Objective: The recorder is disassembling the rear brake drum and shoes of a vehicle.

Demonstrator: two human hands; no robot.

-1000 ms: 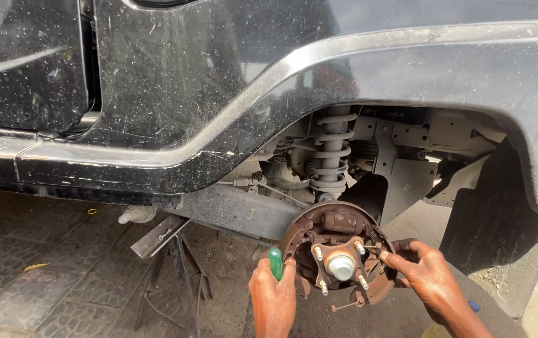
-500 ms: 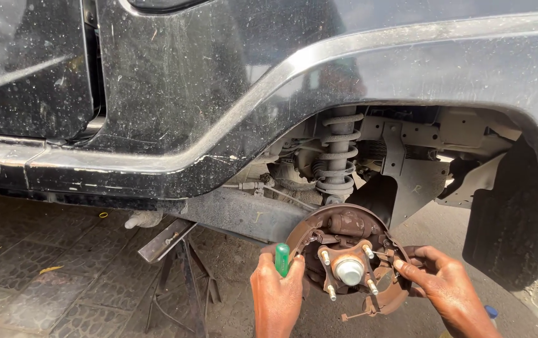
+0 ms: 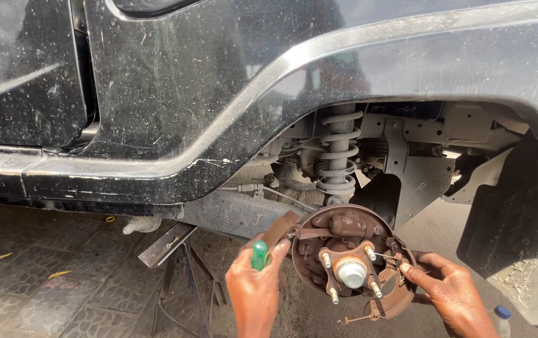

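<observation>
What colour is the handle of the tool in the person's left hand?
Green. The tool handle sticks up from the left hand, seen clearly in the head view.

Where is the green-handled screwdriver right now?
The green-handled screwdriver is in the left hand, low in the head view, left of the rusty brake hub.

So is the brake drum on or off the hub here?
Off: the rusty brake shoes, wheel cylinder and hub studs lie exposed between the left hand and right hand.
</observation>
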